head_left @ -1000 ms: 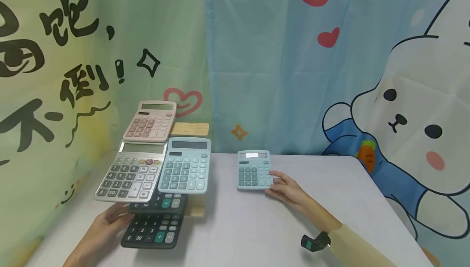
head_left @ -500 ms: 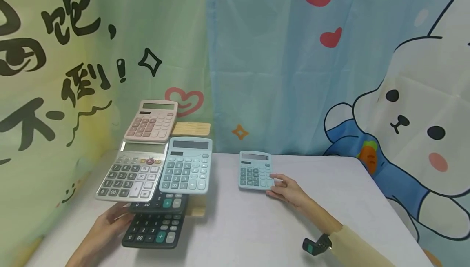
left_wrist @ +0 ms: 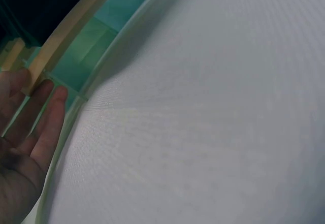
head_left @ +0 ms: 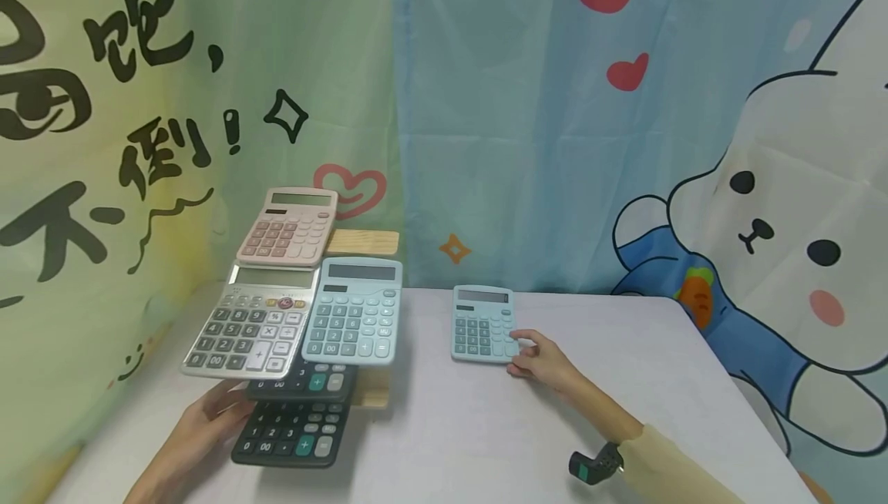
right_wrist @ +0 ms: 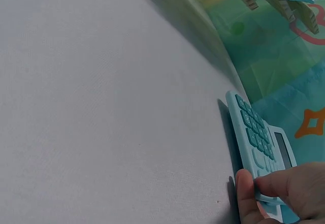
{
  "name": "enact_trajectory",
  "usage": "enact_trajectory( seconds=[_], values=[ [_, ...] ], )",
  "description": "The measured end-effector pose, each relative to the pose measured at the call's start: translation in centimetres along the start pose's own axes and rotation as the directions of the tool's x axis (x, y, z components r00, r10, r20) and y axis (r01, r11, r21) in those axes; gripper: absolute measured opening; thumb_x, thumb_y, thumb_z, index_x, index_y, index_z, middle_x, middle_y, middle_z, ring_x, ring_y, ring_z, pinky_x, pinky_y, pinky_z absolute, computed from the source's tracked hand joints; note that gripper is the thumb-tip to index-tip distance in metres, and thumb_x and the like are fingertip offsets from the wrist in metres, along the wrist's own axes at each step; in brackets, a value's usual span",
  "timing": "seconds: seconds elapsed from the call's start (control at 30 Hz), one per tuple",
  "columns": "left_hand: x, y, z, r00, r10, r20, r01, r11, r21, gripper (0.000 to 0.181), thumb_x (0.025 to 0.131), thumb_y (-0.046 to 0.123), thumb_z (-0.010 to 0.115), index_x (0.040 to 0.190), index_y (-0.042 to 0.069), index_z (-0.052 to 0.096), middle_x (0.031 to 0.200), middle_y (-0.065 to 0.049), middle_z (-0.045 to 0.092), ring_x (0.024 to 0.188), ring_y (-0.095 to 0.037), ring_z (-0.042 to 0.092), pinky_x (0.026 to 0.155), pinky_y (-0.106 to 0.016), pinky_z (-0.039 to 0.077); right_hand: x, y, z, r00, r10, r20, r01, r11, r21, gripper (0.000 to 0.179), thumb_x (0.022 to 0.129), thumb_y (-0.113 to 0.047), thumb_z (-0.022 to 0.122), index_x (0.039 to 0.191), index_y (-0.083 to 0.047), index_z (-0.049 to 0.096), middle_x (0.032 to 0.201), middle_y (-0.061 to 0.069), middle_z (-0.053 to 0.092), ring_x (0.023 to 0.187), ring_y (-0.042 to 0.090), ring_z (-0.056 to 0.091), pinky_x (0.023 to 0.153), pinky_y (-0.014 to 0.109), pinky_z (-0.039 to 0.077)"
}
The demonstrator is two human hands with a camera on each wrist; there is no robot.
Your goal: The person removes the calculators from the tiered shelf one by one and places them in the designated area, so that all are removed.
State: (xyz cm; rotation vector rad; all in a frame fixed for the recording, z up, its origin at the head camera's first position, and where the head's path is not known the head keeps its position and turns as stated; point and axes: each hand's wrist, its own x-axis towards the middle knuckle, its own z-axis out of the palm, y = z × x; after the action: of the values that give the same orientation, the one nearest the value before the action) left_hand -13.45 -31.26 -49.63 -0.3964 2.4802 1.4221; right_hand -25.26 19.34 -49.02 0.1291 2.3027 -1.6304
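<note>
My right hand (head_left: pixel 544 364) pinches the lower right edge of a small light blue calculator (head_left: pixel 480 327) on the white table. In the right wrist view, the thumb lies over the calculator's (right_wrist: pixel 259 142) keys and a finger sits along its edge. On the left, my left hand (head_left: pixel 201 431) is beside a raised group of calculators. The left wrist view shows its thumb and fingers gripping the end of a wooden strip (left_wrist: pixel 66 33) under a dark thing. The group has a pink calculator (head_left: pixel 287 228), a silver one (head_left: pixel 257 323), a larger light blue one (head_left: pixel 352 311) and black ones (head_left: pixel 291 438).
Wooden slats (head_left: pixel 364 242) show behind and below the calculators on the left. The white table (head_left: pixel 444 435) ends at a printed curtain (head_left: pixel 472 103) at the back. A black device (head_left: pixel 595 464) sits at the right wrist.
The bright glare on the small calculator's display has gone. Both hands have kept nearly the same places, with the view shifting slightly.
</note>
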Motion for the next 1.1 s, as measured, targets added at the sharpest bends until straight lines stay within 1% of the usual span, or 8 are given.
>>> enact_trajectory(
  seconds=[0.23, 0.4, 0.6, 0.73, 0.8, 0.9, 1.0, 1.1],
  values=[
    [0.1, -0.1, 0.0, 1.0, 0.012, -0.004, -0.012, 1.0, -0.004, 0.094, 0.09, 0.059, 0.057, 0.156, 0.01, 0.01, 0.153, -0.03, 0.03, 0.137, -0.043, 0.042, 0.109, -0.049, 0.049, 0.2, 0.3, 0.6, 0.997, -0.036, -0.074, 0.026, 0.991, -0.128, 0.047, 0.093, -0.001, 0.059, 0.138, -0.006, 0.047, 0.087, 0.007, 0.051, 0.072, 0.008, 0.065, 0.068, 0.019, 0.062],
    [0.2, -0.2, 0.1, 1.0, 0.013, -0.01, -0.013, 1.0, -0.006, 0.096, 0.089, 0.06, 0.058, 0.156, 0.011, 0.011, 0.153, -0.029, 0.031, 0.136, -0.043, 0.043, 0.11, -0.05, 0.048, 0.2, 0.4, 1.0, 0.993, -0.044, -0.106, 0.024, 0.983, -0.181, 0.048, 0.092, -0.002, 0.059, 0.138, -0.008, 0.048, 0.086, 0.007, 0.052, 0.07, 0.009, 0.063, 0.066, 0.018, 0.06],
    [0.4, -0.1, 0.1, 1.0, 0.015, -0.009, -0.016, 1.0, -0.005, 0.097, 0.088, 0.062, 0.058, 0.157, 0.012, 0.01, 0.153, -0.028, 0.031, 0.137, -0.043, 0.043, 0.109, -0.048, 0.05, -0.1, 0.2, 1.1, 0.993, -0.051, -0.11, 0.03, 0.982, -0.188, 0.048, 0.092, 0.0, 0.058, 0.139, -0.007, 0.047, 0.089, 0.008, 0.052, 0.071, 0.009, 0.064, 0.066, 0.019, 0.061],
    [0.5, -0.1, 0.2, 1.0, 0.02, -0.011, -0.02, 1.0, -0.002, 0.097, 0.088, 0.062, 0.057, 0.157, 0.013, 0.01, 0.153, -0.028, 0.031, 0.137, -0.043, 0.042, 0.11, -0.048, 0.05, -0.3, 0.1, 1.1, 0.991, -0.054, -0.12, 0.036, 0.989, -0.146, 0.05, 0.091, 0.003, 0.055, 0.14, -0.004, 0.045, 0.091, 0.01, 0.051, 0.071, 0.009, 0.064, 0.067, 0.019, 0.062],
    [0.5, -0.1, 0.2, 1.0, 0.01, -0.012, -0.01, 1.0, -0.003, 0.098, 0.087, 0.064, 0.057, 0.157, 0.013, 0.009, 0.154, -0.027, 0.031, 0.137, -0.042, 0.042, 0.11, -0.048, 0.049, -0.4, 0.1, 1.1, 0.989, -0.052, -0.137, 0.035, 0.992, -0.121, 0.053, 0.091, 0.003, 0.053, 0.142, -0.003, 0.041, 0.097, 0.014, 0.051, 0.072, 0.009, 0.064, 0.067, 0.02, 0.062],
    [0.5, -0.1, 0.2, 1.0, 0.009, -0.009, -0.009, 1.0, -0.004, 0.1, 0.087, 0.065, 0.057, 0.157, 0.013, 0.009, 0.153, -0.027, 0.032, 0.137, -0.042, 0.043, 0.109, -0.047, 0.051, -0.9, 0.1, 1.2, 0.98, -0.051, -0.191, 0.032, 0.994, -0.102, 0.057, 0.089, 0.001, 0.051, 0.144, -0.004, 0.037, 0.113, 0.02, 0.05, 0.077, 0.013, 0.063, 0.069, 0.021, 0.061],
    [0.4, -0.1, 0.2, 1.0, 0.011, -0.006, -0.011, 1.0, -0.007, 0.099, 0.087, 0.065, 0.057, 0.157, 0.013, 0.009, 0.153, -0.027, 0.033, 0.136, -0.041, 0.045, 0.108, -0.047, 0.051, -1.8, -0.2, 1.1, 0.967, -0.085, -0.242, 0.058, 0.992, -0.115, 0.057, 0.09, -0.003, 0.049, 0.145, -0.004, 0.035, 0.131, 0.023, 0.044, 0.092, 0.022, 0.063, 0.079, 0.027, 0.062],
    [0.3, -0.1, 0.1, 1.0, 0.001, -0.003, -0.001, 1.0, -0.009, 0.098, 0.088, 0.065, 0.056, 0.157, 0.013, 0.008, 0.153, -0.027, 0.033, 0.136, -0.041, 0.044, 0.109, -0.048, 0.05, -2.6, -1.0, 1.1, 0.955, -0.131, -0.267, 0.1, 0.987, -0.126, 0.053, 0.093, -0.005, 0.045, 0.145, -0.004, 0.035, 0.139, 0.023, 0.041, 0.11, 0.032, 0.06, 0.092, 0.036, 0.06]
  ],
)
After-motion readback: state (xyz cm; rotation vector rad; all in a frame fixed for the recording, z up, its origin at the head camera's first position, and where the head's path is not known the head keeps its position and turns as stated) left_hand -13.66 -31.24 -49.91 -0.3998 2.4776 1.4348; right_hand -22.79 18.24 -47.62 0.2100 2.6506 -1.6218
